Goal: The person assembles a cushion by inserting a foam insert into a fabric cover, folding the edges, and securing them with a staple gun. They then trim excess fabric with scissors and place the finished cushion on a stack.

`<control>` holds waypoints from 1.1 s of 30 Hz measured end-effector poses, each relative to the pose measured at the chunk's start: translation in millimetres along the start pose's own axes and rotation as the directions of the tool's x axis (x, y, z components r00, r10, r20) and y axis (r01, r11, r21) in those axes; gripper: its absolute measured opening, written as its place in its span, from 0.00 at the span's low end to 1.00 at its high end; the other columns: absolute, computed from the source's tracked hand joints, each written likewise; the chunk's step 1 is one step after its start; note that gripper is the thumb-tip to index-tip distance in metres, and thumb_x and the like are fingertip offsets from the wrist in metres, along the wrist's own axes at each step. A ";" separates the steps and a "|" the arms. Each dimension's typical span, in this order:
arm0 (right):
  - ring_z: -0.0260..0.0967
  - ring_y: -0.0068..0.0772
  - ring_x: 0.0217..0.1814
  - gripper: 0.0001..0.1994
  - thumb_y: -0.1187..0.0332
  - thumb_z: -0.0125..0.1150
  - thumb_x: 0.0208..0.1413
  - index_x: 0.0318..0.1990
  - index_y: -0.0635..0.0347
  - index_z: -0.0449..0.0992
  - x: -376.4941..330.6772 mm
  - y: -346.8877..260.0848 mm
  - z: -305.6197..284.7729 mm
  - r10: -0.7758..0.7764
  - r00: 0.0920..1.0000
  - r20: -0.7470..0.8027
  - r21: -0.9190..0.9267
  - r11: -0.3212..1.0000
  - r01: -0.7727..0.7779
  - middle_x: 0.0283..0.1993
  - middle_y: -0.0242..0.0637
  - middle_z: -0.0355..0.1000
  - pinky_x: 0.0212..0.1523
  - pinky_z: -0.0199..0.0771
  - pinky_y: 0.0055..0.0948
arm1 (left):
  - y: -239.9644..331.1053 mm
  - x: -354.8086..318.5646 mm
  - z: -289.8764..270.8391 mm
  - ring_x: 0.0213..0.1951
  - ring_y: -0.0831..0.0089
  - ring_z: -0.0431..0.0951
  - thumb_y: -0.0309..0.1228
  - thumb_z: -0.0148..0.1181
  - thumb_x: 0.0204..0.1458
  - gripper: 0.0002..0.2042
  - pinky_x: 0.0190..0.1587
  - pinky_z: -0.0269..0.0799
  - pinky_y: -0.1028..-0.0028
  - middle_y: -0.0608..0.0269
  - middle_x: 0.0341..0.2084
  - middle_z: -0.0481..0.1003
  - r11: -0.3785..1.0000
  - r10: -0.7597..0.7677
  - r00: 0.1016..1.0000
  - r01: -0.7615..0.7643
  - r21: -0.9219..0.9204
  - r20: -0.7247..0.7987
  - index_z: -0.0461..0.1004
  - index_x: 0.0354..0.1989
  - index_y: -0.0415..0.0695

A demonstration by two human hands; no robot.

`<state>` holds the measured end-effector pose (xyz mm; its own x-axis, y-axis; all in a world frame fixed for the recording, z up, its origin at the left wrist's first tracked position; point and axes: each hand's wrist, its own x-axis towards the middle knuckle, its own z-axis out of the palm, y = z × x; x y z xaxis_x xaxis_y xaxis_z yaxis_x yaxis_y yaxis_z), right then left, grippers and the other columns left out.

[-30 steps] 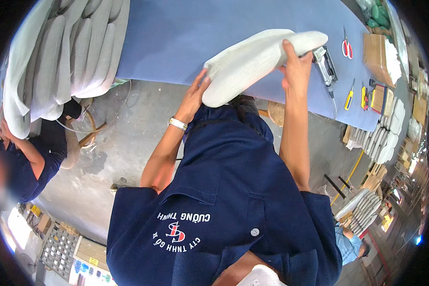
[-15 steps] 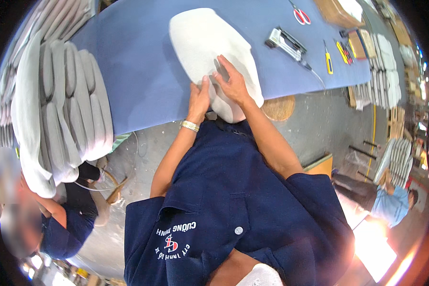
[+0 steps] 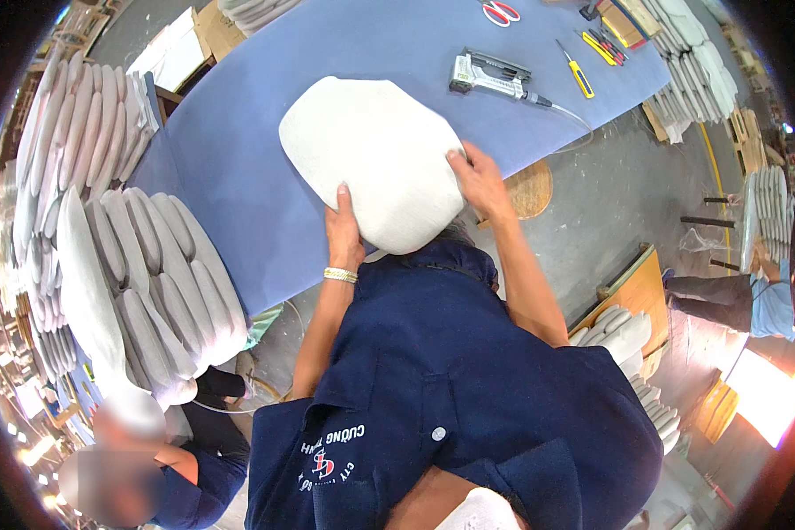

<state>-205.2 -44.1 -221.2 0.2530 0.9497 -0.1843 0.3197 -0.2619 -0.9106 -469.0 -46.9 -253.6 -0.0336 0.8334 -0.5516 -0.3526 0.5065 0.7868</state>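
Observation:
A pale grey, fabric-covered seat pad [image 3: 371,159] lies at the near edge of the blue table, its smooth broad face up. My left hand [image 3: 344,231] grips its near left edge, thumb on top and fingers hidden underneath. At the pad's right edge, my right hand [image 3: 484,184] is closed on the rim, the thumb over the top. Beyond the pad to the right rests a silver staple gun [image 3: 490,75] with an air hose, touched by neither hand.
Scissors [image 3: 501,12], a yellow screwdriver [image 3: 580,78] and a yellow cutter [image 3: 597,48] lie on the blue table [image 3: 230,132]. Stacked grey pads [image 3: 150,291] rise at the left, close to a seated co-worker [image 3: 199,468]. A round wooden stool [image 3: 530,190] stands by the table's right edge.
The pad has turned to show its broad smooth face. My right hand has gone from lying on the pad to gripping its right edge. The whole view has shifted.

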 end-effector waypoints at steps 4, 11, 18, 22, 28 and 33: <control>0.79 0.44 0.42 0.24 0.47 0.55 0.66 0.59 0.53 0.79 -15.0 -164.2 -43.4 -0.221 0.968 0.122 0.017 0.975 0.221 0.41 0.48 0.81 0.45 0.76 0.37 | 72.2 -53.2 19.6 0.53 0.56 0.81 0.55 0.48 0.68 0.33 0.55 0.80 0.60 0.44 0.56 0.76 0.979 -0.087 0.991 0.105 -0.176 0.105 0.65 0.66 0.35; 0.77 0.34 0.28 0.26 0.42 0.47 0.70 0.55 0.51 0.83 -8.7 -223.1 -21.7 -0.410 0.897 0.165 0.028 0.911 0.411 0.28 0.41 0.77 0.34 0.74 0.35 | 121.6 -100.3 4.1 0.56 0.50 0.79 0.63 0.38 0.68 0.36 0.56 0.78 0.54 0.47 0.59 0.74 0.976 0.156 0.986 -0.145 -0.162 0.056 0.65 0.69 0.43; 0.78 0.32 0.27 0.16 0.59 0.51 0.73 0.59 0.54 0.79 -4.4 -226.9 11.0 -0.481 0.856 0.189 0.221 0.871 0.440 0.32 0.39 0.80 0.34 0.77 0.28 | 184.5 -154.0 7.2 0.62 0.48 0.74 0.50 0.76 0.47 0.41 0.61 0.70 0.53 0.42 0.64 0.69 -0.268 0.822 0.420 -0.310 0.912 0.384 0.67 0.67 0.43; 0.74 0.25 0.31 0.22 0.69 0.58 0.67 0.68 0.50 0.72 -18.8 -222.9 26.5 -0.577 0.684 0.447 0.273 0.816 0.510 0.37 0.35 0.78 0.39 0.76 0.27 | 205.3 -148.7 28.7 0.48 0.53 0.84 0.46 0.80 0.43 0.39 0.46 0.80 0.63 0.48 0.49 0.81 -0.052 0.743 0.562 -0.493 0.869 0.363 0.71 0.63 0.43; 0.76 0.49 0.34 0.25 0.61 0.61 0.63 0.68 0.49 0.70 -33.7 -166.7 -12.7 -0.383 0.738 0.555 0.013 0.892 0.452 0.36 0.49 0.78 0.39 0.76 0.39 | 216.0 -146.2 -7.3 0.45 0.56 0.86 0.43 0.79 0.47 0.35 0.47 0.80 0.64 0.45 0.43 0.83 0.206 0.780 0.608 -0.468 0.859 0.145 0.72 0.61 0.40; 0.79 0.56 0.39 0.26 0.56 0.59 0.64 0.68 0.53 0.70 -67.6 -70.8 -18.9 0.053 0.583 0.810 -0.286 0.905 0.315 0.35 0.51 0.80 0.42 0.77 0.45 | 217.6 -136.4 -25.4 0.47 0.60 0.86 0.42 0.77 0.49 0.34 0.50 0.79 0.65 0.46 0.43 0.84 0.313 0.789 0.612 -0.486 0.816 0.062 0.72 0.62 0.39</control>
<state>-227.7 -93.0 -137.4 -0.5754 0.6790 -0.4559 0.6306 0.0133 -0.7760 -564.8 -55.9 -14.1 -0.2410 0.9230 0.3000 0.6689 -0.0660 0.7404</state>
